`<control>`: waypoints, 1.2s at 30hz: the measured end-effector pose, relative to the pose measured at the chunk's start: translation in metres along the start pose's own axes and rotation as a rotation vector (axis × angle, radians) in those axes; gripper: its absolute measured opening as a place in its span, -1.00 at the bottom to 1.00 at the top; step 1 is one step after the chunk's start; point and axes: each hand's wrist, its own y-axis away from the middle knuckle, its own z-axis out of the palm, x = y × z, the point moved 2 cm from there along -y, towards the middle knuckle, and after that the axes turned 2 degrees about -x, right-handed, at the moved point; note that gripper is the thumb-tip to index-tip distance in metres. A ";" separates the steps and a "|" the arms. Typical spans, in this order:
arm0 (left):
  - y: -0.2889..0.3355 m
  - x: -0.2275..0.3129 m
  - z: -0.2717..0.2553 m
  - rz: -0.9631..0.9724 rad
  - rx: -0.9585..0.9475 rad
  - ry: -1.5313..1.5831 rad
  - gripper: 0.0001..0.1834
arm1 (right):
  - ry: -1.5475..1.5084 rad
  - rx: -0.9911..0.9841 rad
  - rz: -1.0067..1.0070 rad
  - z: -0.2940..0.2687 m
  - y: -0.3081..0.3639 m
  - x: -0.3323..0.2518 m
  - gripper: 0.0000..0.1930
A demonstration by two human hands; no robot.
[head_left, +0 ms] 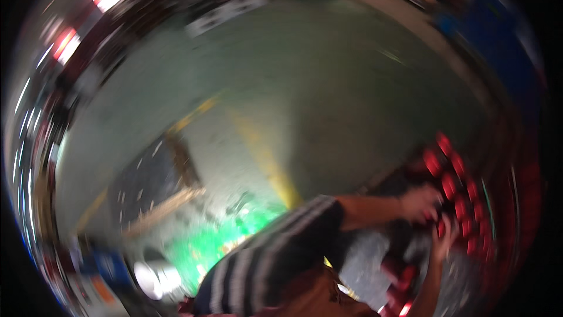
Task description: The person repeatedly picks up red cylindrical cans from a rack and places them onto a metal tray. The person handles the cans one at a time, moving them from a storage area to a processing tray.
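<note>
Motion blur softens the whole view. My left hand (421,204), at the end of an arm in a dark striped sleeve, reaches far to the right. Its fingers curl around something dark that I cannot make out. Just below it, my right hand (446,238) has its fingers apart, close to the left hand. Both are at the near edge of a group of shiny red rounded pieces (462,208) set in rows. Whether the right fingers touch a red piece is too smeared to tell. More red pieces (404,278) lie below the hands, near a grey surface (366,258).
A dark flat panel with a wooden edge (167,210) lies on the green-grey floor (352,82), left of me. Yellow lines (267,167) cross the floor. A bright green patch (223,238) and a white round container (157,279) are at lower left. A blue structure (498,30) stands far right.
</note>
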 end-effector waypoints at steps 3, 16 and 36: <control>-0.009 0.044 0.039 -0.001 0.005 0.129 -0.67 | -0.087 0.135 0.100 -0.069 0.056 0.031 -0.51; -0.084 0.133 -0.020 -0.165 -0.118 1.159 -0.46 | -1.156 1.399 0.549 -0.235 0.297 0.019 -0.36; 0.151 0.278 0.464 -2.057 -1.055 1.844 -0.44 | -2.056 1.971 0.187 -0.100 0.558 0.007 -0.44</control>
